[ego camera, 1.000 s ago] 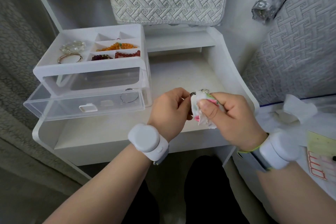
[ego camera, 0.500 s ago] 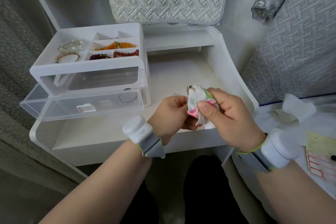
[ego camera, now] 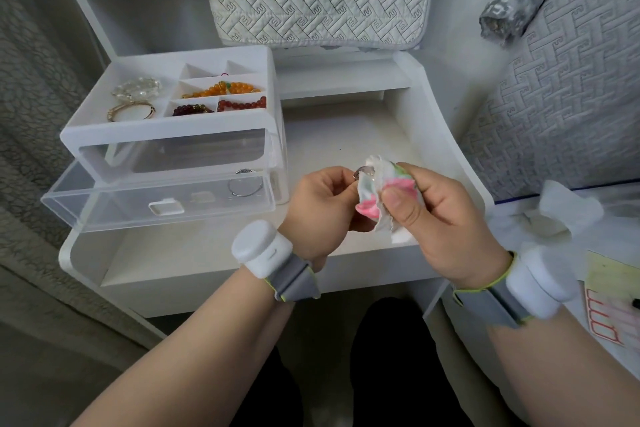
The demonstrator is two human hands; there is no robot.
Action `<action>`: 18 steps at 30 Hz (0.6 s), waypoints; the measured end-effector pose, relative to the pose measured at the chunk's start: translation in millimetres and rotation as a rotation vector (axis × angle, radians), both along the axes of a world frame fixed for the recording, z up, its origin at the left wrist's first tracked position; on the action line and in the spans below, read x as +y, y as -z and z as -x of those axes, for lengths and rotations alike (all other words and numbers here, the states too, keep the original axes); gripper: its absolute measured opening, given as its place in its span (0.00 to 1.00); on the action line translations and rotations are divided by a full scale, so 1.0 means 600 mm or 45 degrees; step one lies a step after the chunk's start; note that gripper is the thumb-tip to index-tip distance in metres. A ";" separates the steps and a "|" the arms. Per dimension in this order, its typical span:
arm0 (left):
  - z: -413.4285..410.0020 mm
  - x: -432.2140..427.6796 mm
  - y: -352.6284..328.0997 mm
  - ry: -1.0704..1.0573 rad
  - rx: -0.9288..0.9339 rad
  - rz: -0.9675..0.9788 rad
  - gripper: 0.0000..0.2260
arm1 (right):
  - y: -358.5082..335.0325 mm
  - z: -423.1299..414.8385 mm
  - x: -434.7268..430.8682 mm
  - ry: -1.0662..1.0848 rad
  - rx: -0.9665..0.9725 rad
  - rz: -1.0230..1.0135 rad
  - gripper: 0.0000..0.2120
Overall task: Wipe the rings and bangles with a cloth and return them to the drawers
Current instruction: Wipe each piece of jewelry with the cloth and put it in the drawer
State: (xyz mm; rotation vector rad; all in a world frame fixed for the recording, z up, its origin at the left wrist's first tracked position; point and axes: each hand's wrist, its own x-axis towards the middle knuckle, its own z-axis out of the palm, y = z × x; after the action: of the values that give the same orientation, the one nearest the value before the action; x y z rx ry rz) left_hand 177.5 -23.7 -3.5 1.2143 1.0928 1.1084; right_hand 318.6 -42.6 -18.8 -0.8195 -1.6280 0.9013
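One tiny ring [ego camera: 362,173] | left hand [ego camera: 322,199] fingers pinch it | right hand [ego camera: 443,218] fingers clutch soft cloth [ego camera: 375,198] | likely light, slippery: grip band.

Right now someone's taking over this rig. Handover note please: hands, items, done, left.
Left hand pinches a ring; right hand holds the cloth bunched against it.
Bottom drawer is pulled open, with one thin hoop inside.
Top tray holds a gold bangle and bead bracelets.
Done: this ring is mid-wipe; which other pieces were wiped, cannot tell.
Left: finish the ring, put it in the drawer, then probably do the tray pieces.
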 end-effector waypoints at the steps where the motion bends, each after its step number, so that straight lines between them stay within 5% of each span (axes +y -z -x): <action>1: 0.000 -0.001 -0.002 0.021 -0.071 0.060 0.11 | 0.000 0.000 0.000 -0.014 0.012 0.000 0.25; 6: 0.011 -0.012 -0.014 0.167 -0.249 0.219 0.11 | -0.002 0.001 0.004 0.033 0.134 -0.017 0.22; 10: 0.030 -0.019 -0.031 0.104 -0.166 0.061 0.07 | -0.010 0.010 0.007 0.108 0.180 -0.059 0.20; 14: 0.052 -0.022 -0.051 -0.004 -0.026 -0.133 0.08 | -0.018 0.014 0.013 0.299 -0.019 -0.181 0.28; 18: 0.076 -0.019 -0.065 -0.181 0.112 -0.338 0.06 | -0.032 0.028 0.015 0.508 -0.241 -0.354 0.25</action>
State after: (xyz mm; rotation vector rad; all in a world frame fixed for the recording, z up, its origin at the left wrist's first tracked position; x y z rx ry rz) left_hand 132.1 -35.1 35.6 1.4207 1.1385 1.3524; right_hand 301.7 -33.3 0.5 -1.0069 -1.6253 0.3166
